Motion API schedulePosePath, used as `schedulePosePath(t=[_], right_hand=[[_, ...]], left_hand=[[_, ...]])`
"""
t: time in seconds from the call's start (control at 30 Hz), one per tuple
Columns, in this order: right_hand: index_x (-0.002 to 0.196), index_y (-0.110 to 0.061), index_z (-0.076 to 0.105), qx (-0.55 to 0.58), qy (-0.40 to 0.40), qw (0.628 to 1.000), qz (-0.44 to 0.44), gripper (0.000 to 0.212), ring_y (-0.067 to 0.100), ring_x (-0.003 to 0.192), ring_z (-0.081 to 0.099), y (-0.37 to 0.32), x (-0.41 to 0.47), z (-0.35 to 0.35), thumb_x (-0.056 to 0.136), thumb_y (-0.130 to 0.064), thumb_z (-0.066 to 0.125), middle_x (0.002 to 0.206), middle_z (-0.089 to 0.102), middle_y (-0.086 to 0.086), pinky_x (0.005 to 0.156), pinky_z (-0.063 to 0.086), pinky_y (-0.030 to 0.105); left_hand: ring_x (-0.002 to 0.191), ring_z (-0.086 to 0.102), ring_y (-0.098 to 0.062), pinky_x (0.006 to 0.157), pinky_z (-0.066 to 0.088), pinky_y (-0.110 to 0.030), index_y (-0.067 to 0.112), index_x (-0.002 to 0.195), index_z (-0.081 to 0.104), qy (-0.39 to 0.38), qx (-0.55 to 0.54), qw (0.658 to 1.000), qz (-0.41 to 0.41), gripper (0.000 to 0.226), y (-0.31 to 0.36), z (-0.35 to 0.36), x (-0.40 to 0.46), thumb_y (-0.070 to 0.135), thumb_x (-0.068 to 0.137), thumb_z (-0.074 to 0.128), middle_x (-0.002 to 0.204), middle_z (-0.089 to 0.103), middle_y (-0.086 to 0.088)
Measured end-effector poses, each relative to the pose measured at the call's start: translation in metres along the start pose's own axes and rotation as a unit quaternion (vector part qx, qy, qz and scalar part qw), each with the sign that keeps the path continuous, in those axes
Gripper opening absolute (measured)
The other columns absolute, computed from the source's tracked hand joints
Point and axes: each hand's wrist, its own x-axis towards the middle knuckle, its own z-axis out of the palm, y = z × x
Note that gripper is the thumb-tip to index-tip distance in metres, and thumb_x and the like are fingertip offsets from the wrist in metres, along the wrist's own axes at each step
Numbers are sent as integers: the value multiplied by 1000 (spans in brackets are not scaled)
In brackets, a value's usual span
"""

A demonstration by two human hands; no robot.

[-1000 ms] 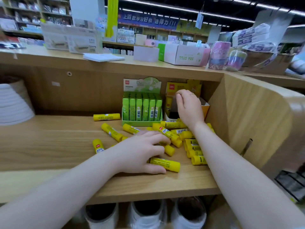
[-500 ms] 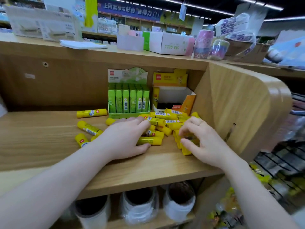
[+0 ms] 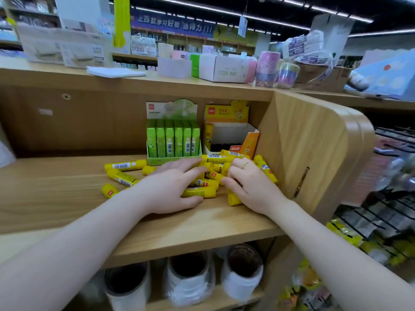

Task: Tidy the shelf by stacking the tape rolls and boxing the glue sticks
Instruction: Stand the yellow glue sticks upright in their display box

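Several yellow glue sticks lie loose on the wooden shelf, heaped in front of an open yellow display box that holds one upright stick at its left. My left hand lies flat over the left of the heap, fingers stretched toward the box, thumb by one stick. My right hand curls its fingers round a few sticks at the right of the heap; one stick's end pokes out under the palm. White tape rolls stand on the shelf below.
A full green box of glue sticks stands left of the yellow box. A curved wooden side panel closes the shelf on the right. Three stray sticks lie to the left. Boxes and pastel rolls crowd the counter above.
My right hand came down from the yellow box onto the heap and closed round sticks. My left hand's fingers slid farther right, so the two hands now nearly meet.
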Motion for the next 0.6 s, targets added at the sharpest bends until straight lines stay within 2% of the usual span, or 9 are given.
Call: schedulePosePath(t=[0.07,0.1,0.17,0.23,0.3,0.37,0.47,0.53,0.6], right_hand=[[70,-5,58,-82,49,995,-21,42,24,76,47,1,-10,-5,95,-33,40,79,54,10,72,34,32],[72,-6,59,-104,47,993,-26,44,25,76,48,2,-18,-9,93,-37,36,81,55,8,72,34,32],[80,-11,59,-69,-18,997,-9,45,22,84,47,7,-30,-14,90,-46,33,90,52,1,77,37,34],[91,-17,57,11,-103,994,20,39,16,99,41,14,-41,-18,87,-51,39,103,43,-5,89,35,33],[100,-19,55,34,-132,990,21,29,12,108,33,19,-45,-20,86,-44,50,113,37,-7,97,31,33],[102,-17,55,35,-127,991,9,21,12,110,31,20,-46,-18,88,-33,57,116,35,-7,100,30,37],[101,-21,56,87,-119,989,4,14,6,109,33,17,-38,-13,90,-31,57,113,40,-12,99,29,34],[100,-25,54,135,-81,988,5,9,-1,99,38,11,-29,-8,92,-28,54,102,46,-20,91,32,27],[102,-23,55,179,-8,983,31,9,-4,88,44,5,-17,-4,94,-23,51,94,51,-21,80,35,21]], left_hand=[[142,8,-14,114,13,-34,40,144,8,-13,-2,1000,4,73,-2,2,1,64,83,41,155,-1,14],[142,7,-14,113,11,-33,41,144,5,-16,-5,1000,7,75,-2,3,2,66,83,40,155,-3,15],[142,6,-14,113,11,-33,43,143,-1,-15,-8,1000,18,77,-1,3,4,68,82,38,155,-5,14],[142,6,-15,114,11,-34,43,143,-2,-17,-2,999,31,77,3,3,8,67,82,38,155,-5,13],[142,5,-14,113,12,-33,43,143,0,-24,-3,999,42,76,8,3,12,66,83,39,155,-5,13],[142,5,-13,113,13,-31,42,144,2,-26,-4,998,49,75,11,2,13,64,84,41,155,-3,13],[141,8,-11,112,16,-30,42,144,6,-18,-7,999,49,74,10,-1,10,64,83,42,155,4,13],[140,11,-11,111,19,-30,41,143,13,-15,4,999,40,73,8,-5,7,66,82,43,154,9,13],[139,16,-12,111,20,-30,38,141,23,-10,13,999,28,73,4,-7,4,69,78,44,152,15,12]])
